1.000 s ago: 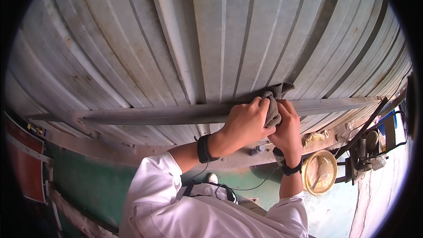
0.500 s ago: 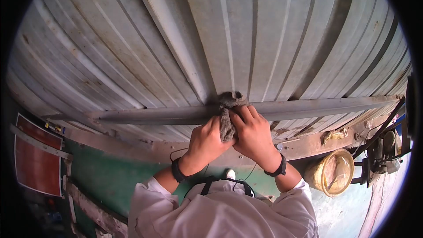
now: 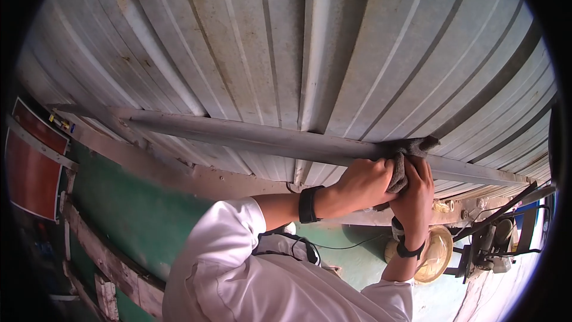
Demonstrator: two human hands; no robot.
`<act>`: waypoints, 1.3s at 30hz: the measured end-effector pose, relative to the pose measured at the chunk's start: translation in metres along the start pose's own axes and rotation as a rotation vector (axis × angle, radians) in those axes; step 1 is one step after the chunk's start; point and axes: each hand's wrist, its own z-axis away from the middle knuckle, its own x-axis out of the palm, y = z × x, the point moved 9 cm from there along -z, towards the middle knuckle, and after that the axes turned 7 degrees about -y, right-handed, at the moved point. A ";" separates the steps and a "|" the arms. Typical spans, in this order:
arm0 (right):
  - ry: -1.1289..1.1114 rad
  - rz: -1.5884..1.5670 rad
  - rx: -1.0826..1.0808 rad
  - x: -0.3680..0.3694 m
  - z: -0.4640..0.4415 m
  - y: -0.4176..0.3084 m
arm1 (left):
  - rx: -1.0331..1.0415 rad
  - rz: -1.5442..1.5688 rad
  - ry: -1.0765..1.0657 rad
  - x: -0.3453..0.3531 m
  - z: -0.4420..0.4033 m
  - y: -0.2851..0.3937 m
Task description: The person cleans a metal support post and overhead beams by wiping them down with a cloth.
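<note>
A crumpled grey knitted cloth (image 3: 400, 174) lies bunched between my two hands, its upper end resting against the long metal bar (image 3: 268, 138). From the left, my left hand (image 3: 360, 183) is closed on the cloth, with the fingers curled in and a black band at the wrist. My right hand (image 3: 416, 194) grips the same cloth from the other side, its fingers bent over it and its wrist also banded in black. Whether the cloth is a glove, I cannot tell. The bar runs across ribbed metal sheeting (image 3: 238, 42).
At the right, a round yellowish bucket (image 3: 438, 253) stands partly behind my right forearm, beside dark machinery (image 3: 494, 238). A red panel (image 3: 36, 161) is at the far left. Below lies green floor (image 3: 143, 203), with a worn frame (image 3: 113, 250) at lower left and a thin cable (image 3: 351, 245).
Both hands and the cloth have shifted to the right along the bar. My left arm now reaches across my body, and the view has turned. Both hands still hold the cloth.
</note>
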 end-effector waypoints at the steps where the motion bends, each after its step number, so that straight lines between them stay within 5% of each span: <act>1: -0.010 -0.032 -0.022 0.005 -0.004 -0.011 | -0.013 -0.014 0.006 -0.010 0.009 -0.005; 13: -0.052 -0.371 -0.415 0.085 -0.035 -0.145 | -0.230 -0.116 0.402 -0.132 0.142 -0.075; 22: 0.512 -0.179 -0.448 -0.020 -0.049 -0.108 | 0.132 -0.039 0.650 -0.154 0.061 0.011; 28: 0.771 -0.046 -0.121 -0.047 -0.015 -0.031 | 0.358 0.054 0.414 -0.096 -0.009 0.048; 32: 0.606 -0.090 0.019 -0.011 -0.001 0.006 | 0.289 -0.042 0.282 -0.059 -0.005 0.031; 39: 0.481 -0.224 -0.175 0.032 -0.017 -0.039 | 0.119 -0.079 0.326 -0.096 0.043 -0.009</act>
